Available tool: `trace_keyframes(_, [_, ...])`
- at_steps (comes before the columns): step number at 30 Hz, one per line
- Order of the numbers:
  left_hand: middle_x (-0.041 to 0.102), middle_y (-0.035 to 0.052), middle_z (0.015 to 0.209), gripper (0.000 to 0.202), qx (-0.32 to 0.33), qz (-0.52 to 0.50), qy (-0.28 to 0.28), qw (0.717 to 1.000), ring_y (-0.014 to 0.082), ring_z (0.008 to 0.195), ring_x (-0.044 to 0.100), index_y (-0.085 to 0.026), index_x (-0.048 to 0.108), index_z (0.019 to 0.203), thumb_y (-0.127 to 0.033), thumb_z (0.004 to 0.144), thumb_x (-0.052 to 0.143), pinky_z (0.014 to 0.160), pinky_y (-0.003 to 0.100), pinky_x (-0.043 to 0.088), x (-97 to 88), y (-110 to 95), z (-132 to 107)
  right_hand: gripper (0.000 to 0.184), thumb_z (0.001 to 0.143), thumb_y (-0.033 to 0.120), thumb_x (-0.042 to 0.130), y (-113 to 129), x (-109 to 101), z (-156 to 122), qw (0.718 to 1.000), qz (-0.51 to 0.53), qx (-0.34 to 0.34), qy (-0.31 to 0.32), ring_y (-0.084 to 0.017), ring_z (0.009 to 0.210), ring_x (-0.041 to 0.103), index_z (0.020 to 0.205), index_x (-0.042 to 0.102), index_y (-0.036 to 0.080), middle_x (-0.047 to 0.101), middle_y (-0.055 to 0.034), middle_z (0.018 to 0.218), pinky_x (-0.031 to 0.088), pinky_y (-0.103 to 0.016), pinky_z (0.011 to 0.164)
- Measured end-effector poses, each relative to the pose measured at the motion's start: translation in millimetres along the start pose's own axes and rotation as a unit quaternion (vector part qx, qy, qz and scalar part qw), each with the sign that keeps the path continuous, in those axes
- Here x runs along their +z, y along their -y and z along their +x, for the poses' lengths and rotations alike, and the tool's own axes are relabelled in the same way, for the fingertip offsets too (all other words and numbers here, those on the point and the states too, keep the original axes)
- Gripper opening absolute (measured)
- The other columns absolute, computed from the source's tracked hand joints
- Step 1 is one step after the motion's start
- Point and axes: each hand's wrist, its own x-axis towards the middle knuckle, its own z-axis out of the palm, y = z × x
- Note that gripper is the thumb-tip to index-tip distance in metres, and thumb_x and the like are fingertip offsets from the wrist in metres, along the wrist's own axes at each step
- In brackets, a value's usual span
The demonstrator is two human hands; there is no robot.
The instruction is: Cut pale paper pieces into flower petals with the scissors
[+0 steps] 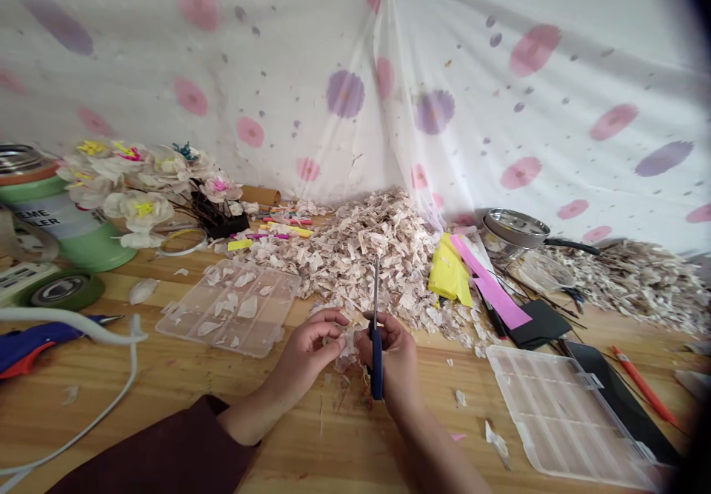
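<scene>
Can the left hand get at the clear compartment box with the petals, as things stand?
Probably yes: the box lies just beyond the left hand with bare tabletop between, though that hand pinches a pale scrap.

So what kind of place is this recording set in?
Probably a home craft table for making paper flowers: finished paper flowers, a heap of cut petal scraps, and blue-handled scissors in the right hand.

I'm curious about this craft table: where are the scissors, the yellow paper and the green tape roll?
scissors [376,364]: head view, blue handle.
yellow paper [447,275]: head view, sheet's middle.
green tape roll [65,290]: head view, top face.
</scene>
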Motion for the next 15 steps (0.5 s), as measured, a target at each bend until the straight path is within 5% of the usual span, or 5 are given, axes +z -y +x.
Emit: trace_keyframes(15, [0.071,0.0091,0.103,0.009,0.013,0.0,-0.023,1.0,0.0306,0.121,0.054,-0.024,0.069,0.063,-0.027,0.07,0.063,0.106,0.047,0.038,-0.7,1.0,-0.1,0.041,0.054,0.032,0.08,-2.4,1.4,-0.8,1.0,0.005,-0.01,0.006,-0.007,0.039,0.041,0.087,0.06,0.018,0.051,0.0097,0.046,0.032,-0.019,0.041])
